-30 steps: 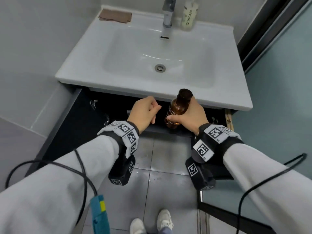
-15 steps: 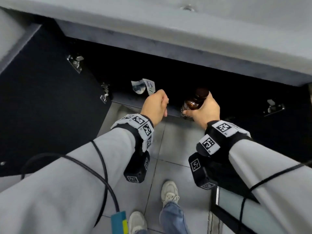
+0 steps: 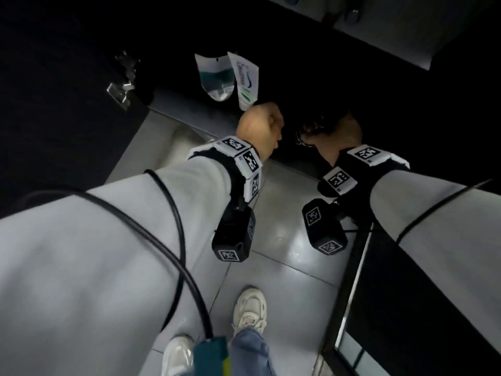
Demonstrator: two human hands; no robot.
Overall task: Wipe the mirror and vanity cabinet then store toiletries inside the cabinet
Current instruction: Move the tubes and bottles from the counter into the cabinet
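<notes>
Dark cabinet interior (image 3: 179,105) held two tubes (image 3: 246,77); left hand (image 3: 259,128) was fisted, empty; right hand (image 3: 340,135) gripped a dark bottle (image 3: 309,132).

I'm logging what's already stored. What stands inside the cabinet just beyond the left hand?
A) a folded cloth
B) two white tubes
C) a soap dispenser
B: two white tubes with green print stand side by side in the cabinet, beyond the left hand.

Dim, murky view; cabinet interior (image 3: 311,63) nearly black, floor tiles (image 3: 284,240) faintly glossy, edges perhaps blurred.
</notes>
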